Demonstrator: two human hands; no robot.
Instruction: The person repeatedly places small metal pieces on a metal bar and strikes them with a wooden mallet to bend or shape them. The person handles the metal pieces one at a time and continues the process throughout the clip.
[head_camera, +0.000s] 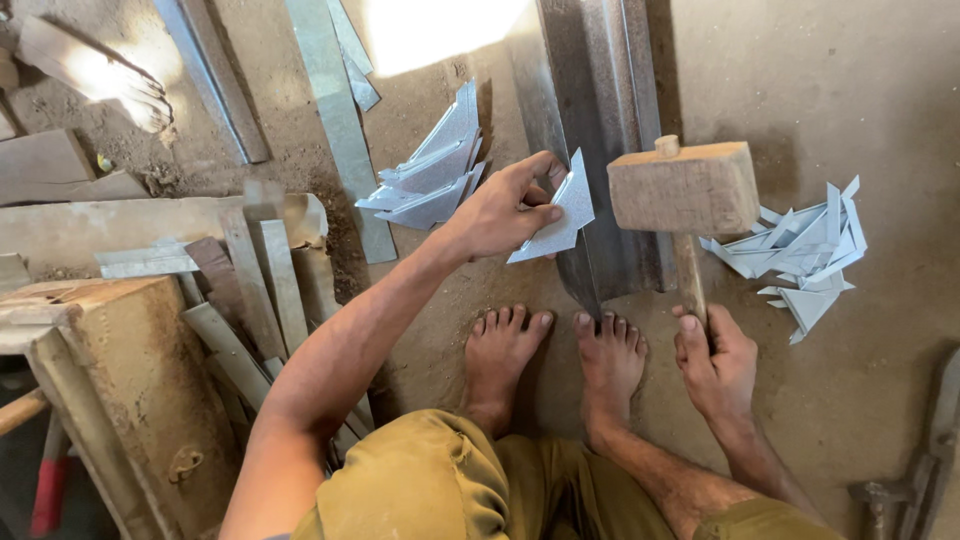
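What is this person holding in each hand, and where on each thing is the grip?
The left hand pinches a flat grey sheet-metal piece by its left edge. The right hand grips a wooden mallet at the lower end of its handle.

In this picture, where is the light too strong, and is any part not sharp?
Head view: sunlight burns out a white patch on the floor at the top, and another person's foot at upper left is overexposed. The left hand with its metal piece, and the mallet in the right hand, look sharp; edges bend slightly.

Grey metal piece (560, 222), pale brown wooden mallet (684, 190), olive trousers (430, 480).
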